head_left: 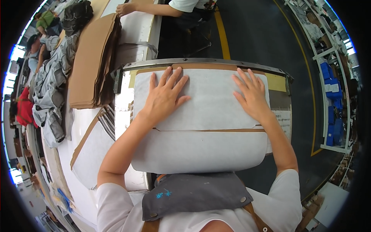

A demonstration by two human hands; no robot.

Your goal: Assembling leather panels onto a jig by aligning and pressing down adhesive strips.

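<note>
Flat on a white panel (210,100) rests my left hand (164,94), its fingers spread toward the far edge. My right hand (253,94) lies on the same panel near its right end, fingers also apart. A thin brown layer shows along the panel's far edge, close to a metal bar (208,60) on the work table. Toward my body a second white section (201,150) adjoins it, with a brown strip between the two. This nearer section hangs over the table's front edge, its corners rounded. Neither hand grips anything.
To the left stand a tall stack of brown sheets (92,58) and a fanned pile of white brown-edged pieces (92,150). Another person's hand (125,9) touches the stack's far end. Grey fabric (54,85) lies farther left. Shelving with blue bins (333,89) lines the right.
</note>
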